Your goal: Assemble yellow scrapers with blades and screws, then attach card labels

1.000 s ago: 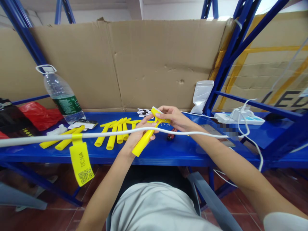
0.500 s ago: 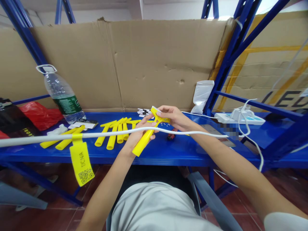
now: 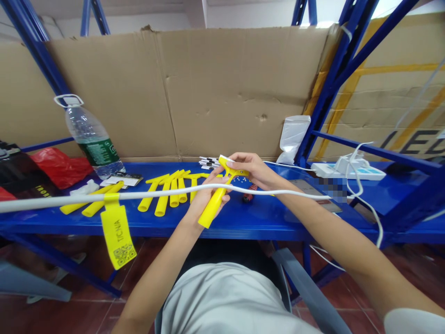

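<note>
My left hand (image 3: 202, 196) is closed around the round handle of a yellow scraper (image 3: 212, 207) with a forked, T-shaped head. At the head, my right hand (image 3: 253, 169) pinches one end, its thumb lying along a pale edge strip. The scraper slants over the front of the blue table, handle end toward me. Just behind it, small shiny bits like screws (image 3: 239, 179) lie on the tabletop. Below my right hand rests a red and black tool handle (image 3: 248, 194). To the left lies a row of similar yellow scrapers (image 3: 162, 200).
A white cable (image 3: 139, 195) with a yellow tag (image 3: 118, 236) crosses in front of me. A large water bottle (image 3: 93, 139) and red bag (image 3: 57, 167) stand left. White-and-black strips (image 3: 208, 162) lie at the back. A power strip (image 3: 347, 170) is right; cardboard (image 3: 225, 93) walls the rear.
The scraper's handle end has swung slightly to the right, with my left hand moving along. My right hand keeps its pinch on the head.
</note>
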{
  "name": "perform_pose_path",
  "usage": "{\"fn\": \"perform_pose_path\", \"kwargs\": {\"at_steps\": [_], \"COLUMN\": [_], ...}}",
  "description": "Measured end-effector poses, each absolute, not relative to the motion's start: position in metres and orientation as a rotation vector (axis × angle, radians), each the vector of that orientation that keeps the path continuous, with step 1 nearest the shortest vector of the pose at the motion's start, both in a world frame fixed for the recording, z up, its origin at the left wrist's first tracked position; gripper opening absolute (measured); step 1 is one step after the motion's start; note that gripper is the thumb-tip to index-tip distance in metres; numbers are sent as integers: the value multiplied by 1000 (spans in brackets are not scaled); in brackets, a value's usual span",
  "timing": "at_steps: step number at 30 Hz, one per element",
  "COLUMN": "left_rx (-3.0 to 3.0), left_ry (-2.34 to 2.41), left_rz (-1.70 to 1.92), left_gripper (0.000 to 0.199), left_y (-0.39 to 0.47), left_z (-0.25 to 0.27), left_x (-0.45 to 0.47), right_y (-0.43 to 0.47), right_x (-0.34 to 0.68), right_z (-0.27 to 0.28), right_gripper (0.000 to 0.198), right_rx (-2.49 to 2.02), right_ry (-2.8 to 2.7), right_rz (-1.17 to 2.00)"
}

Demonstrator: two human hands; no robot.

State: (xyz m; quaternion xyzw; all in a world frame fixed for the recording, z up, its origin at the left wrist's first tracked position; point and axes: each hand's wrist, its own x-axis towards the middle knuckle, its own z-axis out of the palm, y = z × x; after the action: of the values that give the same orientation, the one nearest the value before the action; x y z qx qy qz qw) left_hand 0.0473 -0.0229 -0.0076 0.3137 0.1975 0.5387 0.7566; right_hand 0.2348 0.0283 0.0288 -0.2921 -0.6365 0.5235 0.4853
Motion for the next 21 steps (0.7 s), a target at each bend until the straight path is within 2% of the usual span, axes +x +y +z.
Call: {"fn": "perform_pose_path", "kwargs": {"at_steps": [10,17,21], "left_rx": [474,496,495], "left_ry": [419,364,359], "left_rz": [1204,1192,1199], "left_gripper": [43,51,50], "left_y": [-30,-26,-27], "left_z": [-3,-13,-11], "left_x": [64,62,62], "right_y": [35,49,58], "right_x": [235,236,248], "right_z": [25,15,20], "right_gripper": [45,48,43], "right_rx": [-783,-796,-854], "right_ry": [-1570,-1625,-1730], "right_rz": [1184,1060,792]}}
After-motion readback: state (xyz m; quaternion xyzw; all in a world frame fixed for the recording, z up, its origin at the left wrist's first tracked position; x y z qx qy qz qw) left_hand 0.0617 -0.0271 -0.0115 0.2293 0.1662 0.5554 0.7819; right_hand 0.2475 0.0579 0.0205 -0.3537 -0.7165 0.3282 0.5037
